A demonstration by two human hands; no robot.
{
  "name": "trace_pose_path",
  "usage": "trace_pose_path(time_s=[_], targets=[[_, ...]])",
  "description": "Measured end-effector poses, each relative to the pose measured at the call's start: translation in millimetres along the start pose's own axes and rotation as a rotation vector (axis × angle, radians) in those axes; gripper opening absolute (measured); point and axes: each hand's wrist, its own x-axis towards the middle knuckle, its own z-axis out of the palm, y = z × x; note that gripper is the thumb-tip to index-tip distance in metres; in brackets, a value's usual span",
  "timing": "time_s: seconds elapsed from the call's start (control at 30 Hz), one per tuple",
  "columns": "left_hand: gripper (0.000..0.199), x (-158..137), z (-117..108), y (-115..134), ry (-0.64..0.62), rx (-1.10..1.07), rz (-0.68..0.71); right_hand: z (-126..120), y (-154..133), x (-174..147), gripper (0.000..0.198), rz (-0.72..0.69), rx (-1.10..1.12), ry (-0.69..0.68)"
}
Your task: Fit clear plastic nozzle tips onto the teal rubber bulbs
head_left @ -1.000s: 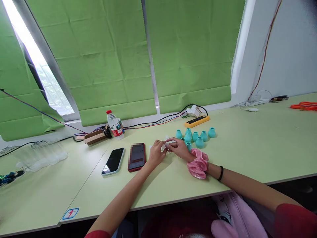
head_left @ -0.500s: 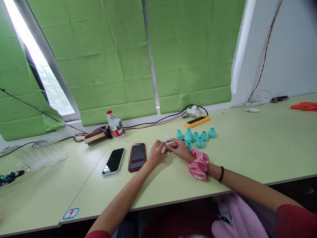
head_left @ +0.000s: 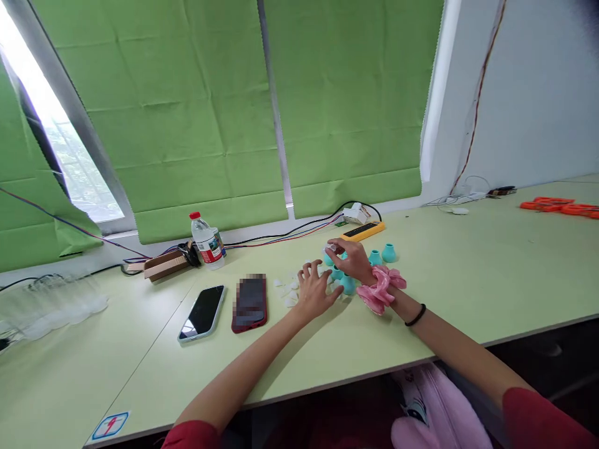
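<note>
One small clear piece (head_left: 330, 247) sat pinched in your right hand (head_left: 354, 259) near teal pots (head_left: 389, 252), apparently for fine control; white pieces (head_left: 294, 285) lay by your spread left hand (head_left: 314, 294), probably for easy reach.

A small translucent piece (head_left: 330, 247) is being pinched at the fingertips of the right hand (head_left: 354, 258), its exact shape remaining too small to tell. Turquoise bulb-shaped pieces (head_left: 389, 253), with rounded bodies tapering to narrower necks, are standing in a loose cluster beneath and around that hand, several being partly hidden by it. Small whitish pieces (head_left: 290, 303) are lying scattered beside and beneath the spread left hand (head_left: 316, 293), some overlapping.
</note>
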Motion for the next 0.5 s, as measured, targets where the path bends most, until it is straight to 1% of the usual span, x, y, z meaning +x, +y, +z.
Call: trace_pose_path(time_s=[0.07, 0.13, 0.2, 0.27, 0.33, 0.4, 0.5], targets=[[0.037, 5, 10, 11, -0.030, -0.007, -0.042, 0, -2, 1, 0.024, 0.044, 0.057, 0.030], [0.033, 9, 18, 20, -0.031, -0.013, -0.074, 0, -4, 1, 0.027, 0.096, 0.135, 0.059], [0.029, 12, 22, 27, -0.020, -0.029, -0.106, 0, -7, 1, 0.030, 0.128, 0.200, 0.072], [0.027, 14, 21, 30, -0.014, -0.088, -0.163, 0, -8, 2, 0.031, 0.146, 0.240, 0.069], [0.025, 15, 16, 29, 0.002, -0.209, -0.240, 0, -9, 2, 0.031, 0.172, 0.283, 0.067], [0.023, 15, 7, 23, 0.050, -0.367, -0.301, -1, -9, 3, 0.033, 0.230, 0.365, 0.084], [0.021, 11, -14, 4, 0.156, -0.550, -0.323, -3, -10, 6, 0.036, 0.335, 0.590, 0.085]])
